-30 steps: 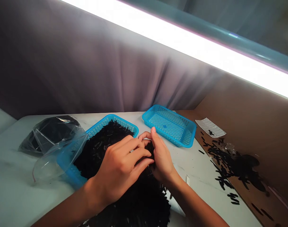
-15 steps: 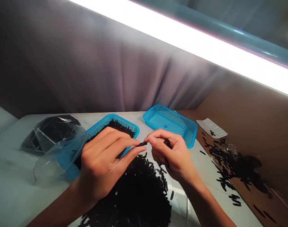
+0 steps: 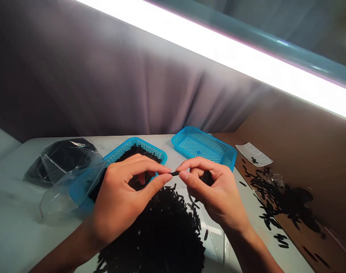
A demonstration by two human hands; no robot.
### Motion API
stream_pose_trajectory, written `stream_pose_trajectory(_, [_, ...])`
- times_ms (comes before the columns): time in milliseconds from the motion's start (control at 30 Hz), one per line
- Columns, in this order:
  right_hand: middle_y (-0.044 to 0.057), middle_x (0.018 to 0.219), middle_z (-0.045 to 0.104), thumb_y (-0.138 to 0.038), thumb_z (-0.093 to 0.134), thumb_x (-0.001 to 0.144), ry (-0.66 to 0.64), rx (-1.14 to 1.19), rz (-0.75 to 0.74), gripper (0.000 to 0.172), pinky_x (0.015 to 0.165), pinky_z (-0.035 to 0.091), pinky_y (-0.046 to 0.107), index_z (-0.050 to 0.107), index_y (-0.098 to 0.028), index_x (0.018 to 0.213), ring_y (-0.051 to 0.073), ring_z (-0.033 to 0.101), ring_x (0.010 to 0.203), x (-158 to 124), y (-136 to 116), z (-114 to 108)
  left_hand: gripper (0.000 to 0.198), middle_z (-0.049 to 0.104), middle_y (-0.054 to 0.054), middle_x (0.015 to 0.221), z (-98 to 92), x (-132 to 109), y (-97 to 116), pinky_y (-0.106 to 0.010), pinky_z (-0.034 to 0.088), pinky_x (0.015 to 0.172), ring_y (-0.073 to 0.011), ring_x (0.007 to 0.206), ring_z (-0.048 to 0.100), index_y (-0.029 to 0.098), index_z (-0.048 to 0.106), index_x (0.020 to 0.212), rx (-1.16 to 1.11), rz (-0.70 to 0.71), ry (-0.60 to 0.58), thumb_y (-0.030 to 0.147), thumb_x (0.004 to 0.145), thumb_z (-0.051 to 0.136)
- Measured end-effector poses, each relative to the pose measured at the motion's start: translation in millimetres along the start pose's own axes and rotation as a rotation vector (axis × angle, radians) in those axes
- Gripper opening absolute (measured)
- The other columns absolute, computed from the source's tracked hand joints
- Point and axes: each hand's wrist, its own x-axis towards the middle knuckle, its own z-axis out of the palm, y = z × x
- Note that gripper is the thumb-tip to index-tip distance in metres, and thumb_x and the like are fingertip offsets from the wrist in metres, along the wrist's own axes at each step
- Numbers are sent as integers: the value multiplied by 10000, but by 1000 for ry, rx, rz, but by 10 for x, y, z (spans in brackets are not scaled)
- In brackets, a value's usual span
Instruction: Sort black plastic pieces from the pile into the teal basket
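Between my two hands a small black strip-like piece (image 3: 175, 173) is pinched end to end. My left hand (image 3: 127, 193) grips its left end with thumb and forefinger. The thumb and forefinger of my right hand (image 3: 212, 189) close on its right end, and more black pieces (image 3: 207, 177) are tucked in that curled palm. Below the hands spreads a large heap of similar black pieces (image 3: 164, 231). Behind my left hand stands a blue basket (image 3: 158, 152) filled with them, partly hidden by that hand.
A second blue basket (image 3: 201, 146) with a bare bottom stands at the back. A clear bag of black material (image 3: 67, 159) lies at the left. Loose black pieces (image 3: 271, 216) and a gridded paper (image 3: 254, 154) lie along the brown board at the right. A bright tube light (image 3: 204, 45) crosses overhead.
My left hand has rolled, opening a gap between its thumb and fingers. Both hands have come closer around the piece, and less of it shows between the fingertips.
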Motion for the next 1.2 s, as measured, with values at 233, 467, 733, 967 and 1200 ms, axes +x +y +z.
stream_pose_trajectory(233, [-97,514,431,-295,757,899,55,-87,-77,116,470,347,196,752,-199,833,61,387,478,-6,-29,47,93,766,70,826,-11,14,6,-190,532,578,-115,740,709,314,783,860,-157,-209,-177,280,914,716])
stream_pose_trajectory(467, [-36,748,788,-72,735,878,226,-545,-577,142,534,516,173,762,-203,925,66,634,517,-92,17,106,123,733,82,810,-6,-10,73,-172,523,638,-85,717,670,278,741,831,-26,-121,-99,239,932,683])
stream_pose_trajectory(733, [-34,626,752,-84,748,867,163,-559,-621,141,472,513,168,816,-140,977,65,588,437,-91,-7,93,128,717,73,836,-10,-67,43,-179,528,711,-80,753,661,244,696,880,43,38,-46,152,962,663])
stream_pose_trajectory(967, [-48,647,756,-106,743,860,150,-478,-419,127,472,527,162,828,-174,925,67,609,463,-114,-104,106,157,725,12,854,58,-88,10,-240,547,761,-119,820,661,184,679,931,142,242,30,27,930,663])
stream_pose_trajectory(1200, [-19,633,759,-111,696,891,216,-721,-576,134,507,552,226,801,-183,935,109,650,478,-156,-77,149,178,744,-13,871,114,-110,0,-274,547,798,-140,836,666,160,693,969,236,338,62,-7,911,670])
